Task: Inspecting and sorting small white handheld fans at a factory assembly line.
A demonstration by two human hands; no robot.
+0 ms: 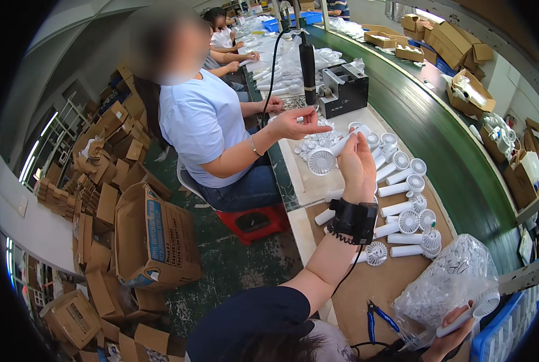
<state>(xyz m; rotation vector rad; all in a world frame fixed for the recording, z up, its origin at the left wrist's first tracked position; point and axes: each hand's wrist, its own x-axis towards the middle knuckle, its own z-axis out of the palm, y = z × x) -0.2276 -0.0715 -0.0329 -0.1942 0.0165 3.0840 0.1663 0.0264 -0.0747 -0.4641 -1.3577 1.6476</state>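
Observation:
My left hand [357, 161], with a black strap on its wrist, is raised over the workbench and grips a white hand-held fan [323, 160] by its handle, fan head pointing left. My right hand [453, 338], low at the right edge, holds another white hand-held fan [481, 304] against a clear plastic bag [447, 283] full of small white parts. Several more white fans [405, 202] lie in rows on the brown bench top [366, 289] just beyond my left hand.
A seated person in a light blue shirt [200, 123] holds a small white part in one hand [299, 123] close to my left hand. Blue-handled pliers [379, 317] lie near me. A black machine [342, 89], a green conveyor [444, 145] and cardboard boxes [152, 235] surround the bench.

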